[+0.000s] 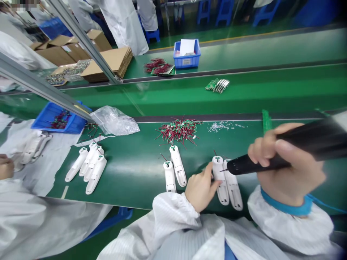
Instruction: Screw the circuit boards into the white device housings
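Note:
My right hand (pixel 287 162) is wrapped round a black electric screwdriver (pixel 244 164), its thin bit pointing left over a white plastic housing (pixel 221 187). Whether the bit touches the housing I cannot tell. My left hand (pixel 200 188) grips that housing from its left side, thumb and a finger against it. The housing lies on the green bench with a small green circuit board at its top end. A second white housing (pixel 234 191) lies right beside it, under the screwdriver's tip. To the left of my left hand rest two more housings, one longer in view (pixel 178 168) and one partly behind my sleeve (pixel 170 177).
Beyond the housings lie a heap of red-wired circuit boards (pixel 179 130) and scattered small white parts (pixel 219 126). Several housings (pixel 92 164), a plastic bag (pixel 114 121) and a blue bin (pixel 59 119) are leftward. A co-worker's hand (pixel 5 167) is far left. Boards sit on the conveyor (pixel 162 97).

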Demonstrator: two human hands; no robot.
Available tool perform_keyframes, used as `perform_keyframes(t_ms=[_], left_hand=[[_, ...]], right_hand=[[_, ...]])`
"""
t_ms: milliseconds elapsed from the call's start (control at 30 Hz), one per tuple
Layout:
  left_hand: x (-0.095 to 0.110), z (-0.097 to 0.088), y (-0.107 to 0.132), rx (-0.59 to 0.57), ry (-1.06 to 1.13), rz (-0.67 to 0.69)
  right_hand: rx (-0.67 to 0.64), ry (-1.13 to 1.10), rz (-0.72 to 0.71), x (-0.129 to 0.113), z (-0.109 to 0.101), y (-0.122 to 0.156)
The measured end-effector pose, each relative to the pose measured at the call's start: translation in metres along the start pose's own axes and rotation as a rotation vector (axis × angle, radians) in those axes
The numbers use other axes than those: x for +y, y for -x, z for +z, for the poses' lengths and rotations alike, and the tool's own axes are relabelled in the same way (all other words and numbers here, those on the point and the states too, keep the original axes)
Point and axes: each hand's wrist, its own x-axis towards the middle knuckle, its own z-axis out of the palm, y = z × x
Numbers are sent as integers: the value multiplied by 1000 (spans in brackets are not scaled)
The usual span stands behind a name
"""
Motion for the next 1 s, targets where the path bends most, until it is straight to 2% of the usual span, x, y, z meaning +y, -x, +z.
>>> perform_keyframes(t_ms=[100,133,200,300,433,533,733,1000], left_hand=[[-21,-4,-2,301,-118,13],[-30,-8,-3,373,-191,-37],[-47,-15,-4,445,-304,-161],[-66,-25,-6,458,-367,-287],[-72,-31,-9,436,-355,-286],[-62,-26,-9,393,-325,-215],[-32,-1,-2,327,-309,-61],[-26,13,6,328,-211,58]], right_hand=[[26,21,-25,-3,-2,-1],[30,23,-30,-3,-2,-1],[28,18,-31,-3,-1,-2],[11,1,-10,1,3,-3],[-12,-32,18,4,7,-1],[-10,-39,20,4,7,0],[14,-17,11,6,7,0],[16,-2,29,41,9,6]])
